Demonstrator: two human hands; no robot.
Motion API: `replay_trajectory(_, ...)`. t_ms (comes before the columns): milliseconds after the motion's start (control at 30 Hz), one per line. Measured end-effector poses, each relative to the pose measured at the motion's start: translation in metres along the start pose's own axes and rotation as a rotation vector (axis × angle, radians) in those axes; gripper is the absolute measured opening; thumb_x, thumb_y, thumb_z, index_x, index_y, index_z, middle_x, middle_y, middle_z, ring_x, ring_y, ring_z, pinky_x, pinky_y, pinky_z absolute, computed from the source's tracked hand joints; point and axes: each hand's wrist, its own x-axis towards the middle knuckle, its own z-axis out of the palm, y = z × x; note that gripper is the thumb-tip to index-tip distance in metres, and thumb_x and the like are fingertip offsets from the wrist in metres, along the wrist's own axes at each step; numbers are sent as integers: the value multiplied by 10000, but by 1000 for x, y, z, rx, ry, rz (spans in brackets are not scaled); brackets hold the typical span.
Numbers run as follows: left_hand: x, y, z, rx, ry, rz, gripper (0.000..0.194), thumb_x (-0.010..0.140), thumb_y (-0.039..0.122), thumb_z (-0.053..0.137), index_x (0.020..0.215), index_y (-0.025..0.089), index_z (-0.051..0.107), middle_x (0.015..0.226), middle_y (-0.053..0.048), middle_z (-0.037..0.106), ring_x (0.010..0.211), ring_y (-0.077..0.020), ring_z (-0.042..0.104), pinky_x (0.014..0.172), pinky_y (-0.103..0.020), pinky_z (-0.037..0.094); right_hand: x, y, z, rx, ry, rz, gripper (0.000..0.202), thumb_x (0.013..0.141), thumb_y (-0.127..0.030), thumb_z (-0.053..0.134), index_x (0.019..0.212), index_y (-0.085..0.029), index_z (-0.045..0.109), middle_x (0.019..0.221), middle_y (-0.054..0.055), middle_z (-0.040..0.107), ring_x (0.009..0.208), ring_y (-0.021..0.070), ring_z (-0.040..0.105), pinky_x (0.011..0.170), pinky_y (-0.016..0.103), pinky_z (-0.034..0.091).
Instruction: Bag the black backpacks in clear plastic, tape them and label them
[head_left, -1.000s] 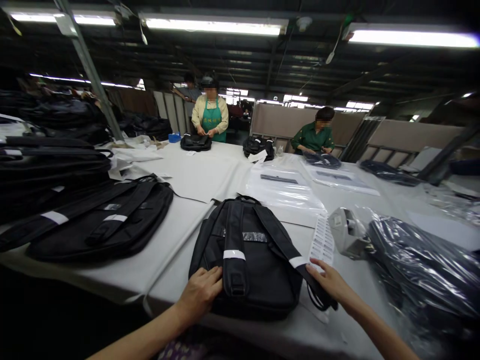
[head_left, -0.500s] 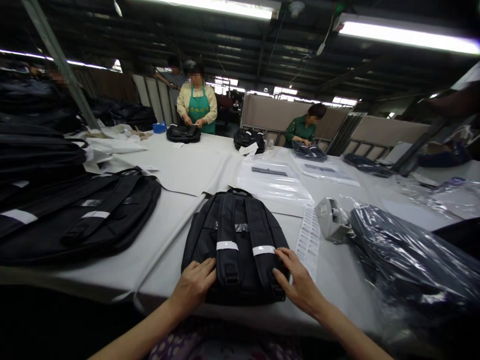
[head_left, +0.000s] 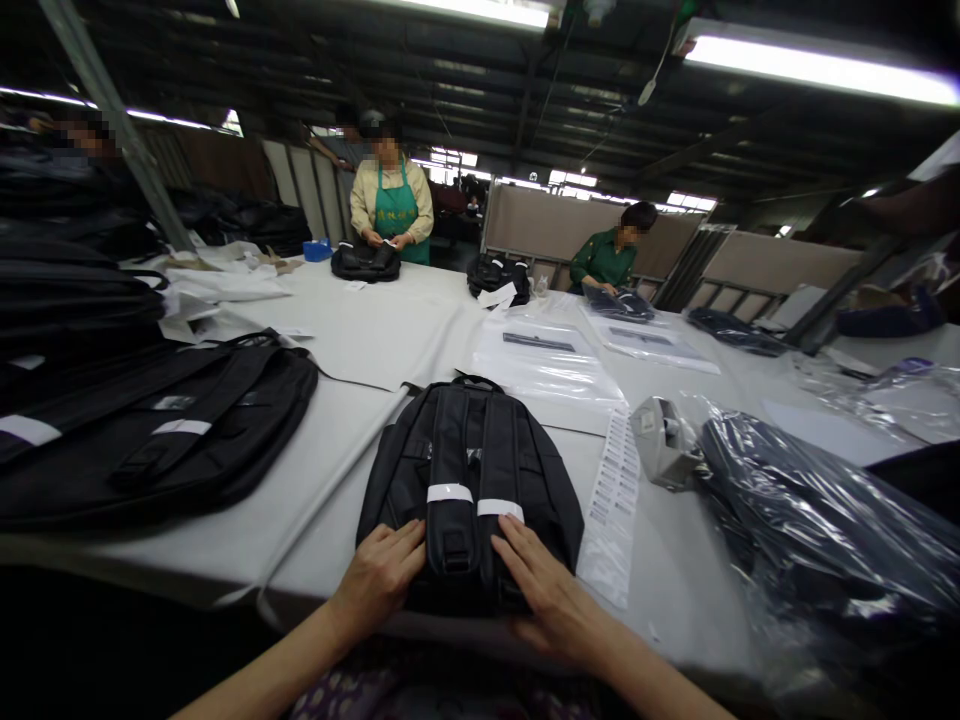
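Observation:
In the head view a black backpack (head_left: 544,460) lies on the table in front of me, its strap side up and its top handle pointing away. Its left shoulder strap (head_left: 450,435) and right shoulder strap (head_left: 498,435) lie close together, each with a white band around it. My left hand (head_left: 381,575) rests at the outer edge of the left strap, fingers extended on the bag. With fingers stretched out, my right hand (head_left: 546,585) presses on the lower right strap, just below its white band. Neither hand is wrapped around anything.
More black backpacks (head_left: 225,430) are piled at left. A sheet of labels (head_left: 611,490), a tape dispenser (head_left: 664,440) and plastic-wrapped bags (head_left: 817,500) lie at right. Clear plastic bags (head_left: 536,365) are beyond the backpack. Co-workers (head_left: 394,205) handle bags across the table.
My right hand has moved left and pushed the right shoulder strap inward, beside the left strap. My left hand has stayed nearly in place at the left strap.

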Motion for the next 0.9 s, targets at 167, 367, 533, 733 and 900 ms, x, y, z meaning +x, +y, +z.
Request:
replay_trajectory(167, 0, 3, -1, -29, 87, -7, 527, 650, -48, 344, 1118, 128, 508, 1129, -139, 622, 1009, -224, 594, 714, -328, 446, 3, 7, -5, -41, -65, 0, 827, 630, -57, 558, 1402, -174, 284, 1486, 144, 224, 1376, 268, 150, 1089, 484, 258)
replay_trajectory(367, 3, 7, -6, 73, 62, -161, 683, 650, -54, 399, 1289, 184, 383, 1361, -221, 393, 1204, -315, 451, 882, -475, 428, 4, 12, 7, -261, 163, 6, 608, 725, -76, 568, 1305, -225, 460, 1340, 167, 459, 1247, 311, 410, 969, 494, 418)
replay_trajectory(533, 7, 1, -8, 112, -170, 54, 736, 719, -17, 399, 1387, 286, 333, 1133, -122, 591, 1039, -236, 583, 902, -407, 474, -4, 16, 7, -350, 254, -133, 498, 818, -29, 427, 1288, -180, 488, 1254, 172, 547, 1194, 262, 489, 919, 375, 491)
replay_trajectory(733, 6, 7, -13, 78, -207, 144, 733, 740, 31, 445, 1389, 341, 304, 1211, -114, 546, 1091, -263, 552, 908, -446, 470, -23, 2, -6, -270, 91, -46, 661, 743, -67, 545, 1371, -186, 376, 1390, 183, 402, 1280, 316, 371, 979, 426, 435)
replay_trajectory(900, -1, 8, -10, 76, -256, 129, 911, 590, 2, 506, 1408, 317, 256, 1328, -143, 463, 1180, -298, 487, 934, -452, 451, -27, 7, 2, -152, -26, -61, 893, 679, -215, 648, 1443, -163, 189, 1474, 196, 199, 1331, 356, 248, 992, 454, 411)
